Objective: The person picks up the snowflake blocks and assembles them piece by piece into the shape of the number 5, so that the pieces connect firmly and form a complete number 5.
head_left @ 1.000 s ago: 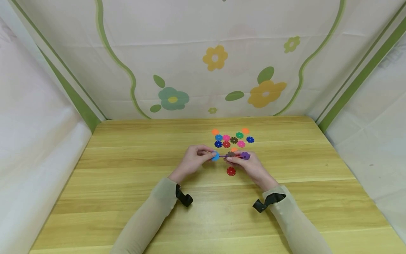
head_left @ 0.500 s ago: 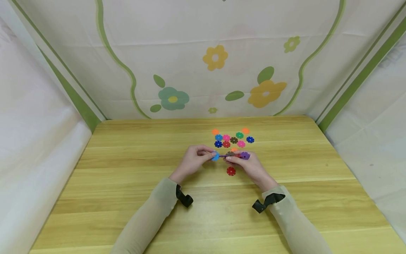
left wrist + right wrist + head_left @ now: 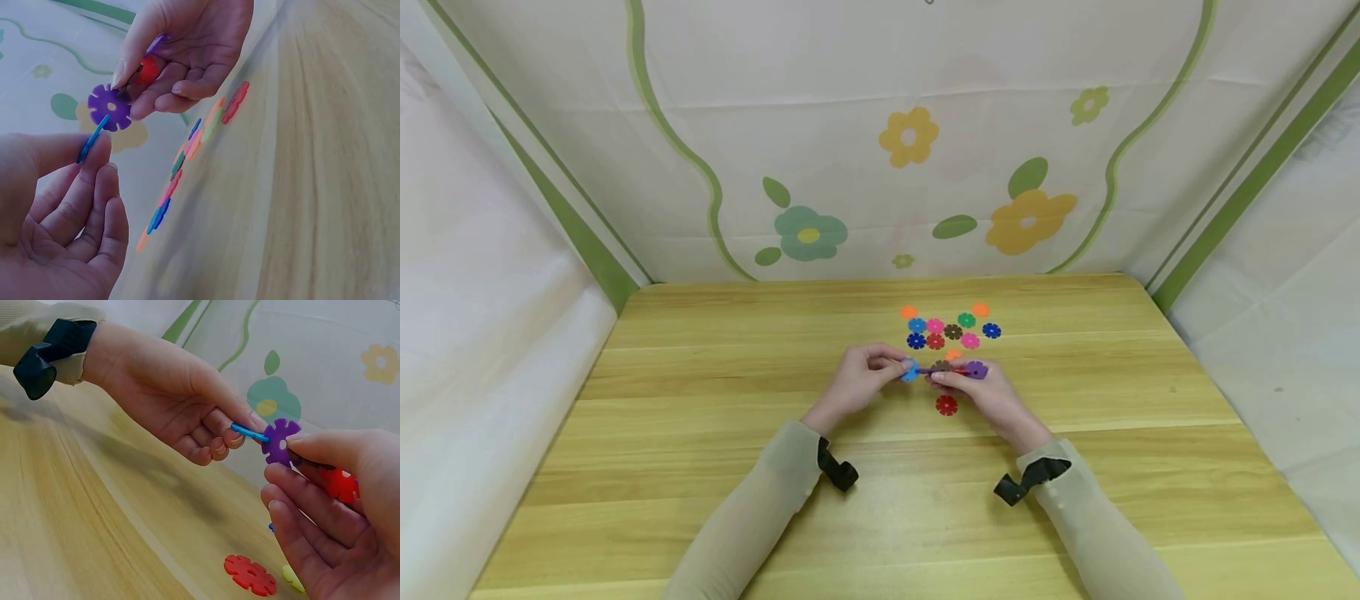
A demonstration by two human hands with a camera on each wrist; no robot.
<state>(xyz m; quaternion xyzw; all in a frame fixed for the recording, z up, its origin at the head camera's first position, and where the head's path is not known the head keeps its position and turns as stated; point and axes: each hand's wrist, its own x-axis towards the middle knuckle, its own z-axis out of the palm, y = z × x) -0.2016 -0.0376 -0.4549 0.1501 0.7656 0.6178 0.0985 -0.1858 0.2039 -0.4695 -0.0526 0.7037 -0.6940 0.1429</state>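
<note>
My left hand (image 3: 865, 375) pinches a light blue notched snowflake disc (image 3: 91, 142) between thumb and forefinger. The disc's edge meets a slot of a purple disc (image 3: 279, 441), the near end of a small joined chain. With thumb and fingers, my right hand (image 3: 996, 398) holds this chain, which also has a brown disc (image 3: 941, 366), a red disc (image 3: 343, 485) and another purple disc (image 3: 977, 369). Both hands are raised above the wooden table (image 3: 760, 467). My right fingers partly cover the chain's middle.
Several loose discs in orange, blue, pink, green, brown and red lie behind the hands, among them a dark blue disc (image 3: 992, 331). One red disc (image 3: 947, 406) lies nearer me, and a yellow-green disc (image 3: 292, 579) shows in the right wrist view. Patterned fabric walls (image 3: 850, 167) surround the table.
My right hand and the chain have shifted slightly left, toward the light blue disc. My left hand stays almost in place, and the loose discs have not moved.
</note>
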